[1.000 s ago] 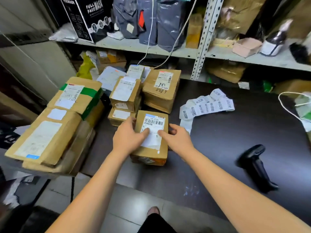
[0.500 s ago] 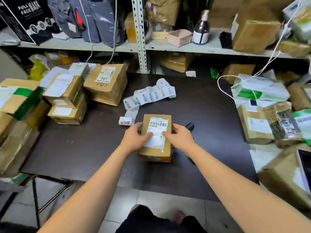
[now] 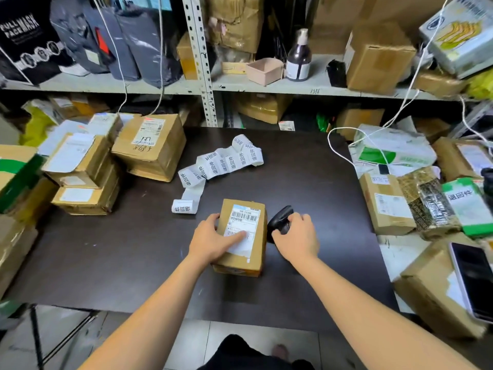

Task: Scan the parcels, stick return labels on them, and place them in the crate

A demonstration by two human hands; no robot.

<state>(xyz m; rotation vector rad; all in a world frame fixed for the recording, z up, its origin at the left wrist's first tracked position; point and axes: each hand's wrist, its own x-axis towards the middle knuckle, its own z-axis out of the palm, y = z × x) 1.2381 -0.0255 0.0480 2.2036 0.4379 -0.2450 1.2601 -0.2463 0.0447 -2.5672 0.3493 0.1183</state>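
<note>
Parcel [image 3: 256, 236] lies label-up on the table [image 3: 133, 263] under the left hand [image 3: 213, 240], fingers [image 3: 237, 235] straight; the right hand [image 3: 296, 239] curls round the scanner [image 3: 280, 216] just beside it. Holding those fingers off the barcode [image 3: 245, 216] should allow a clean read.

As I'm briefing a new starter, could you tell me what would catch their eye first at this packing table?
On the dark table, the left hand rests on a labelled cardboard parcel while the right hand curls round the black scanner beside it. Behind them lies a curling strip of return labels, with stacked parcels at left.
</note>
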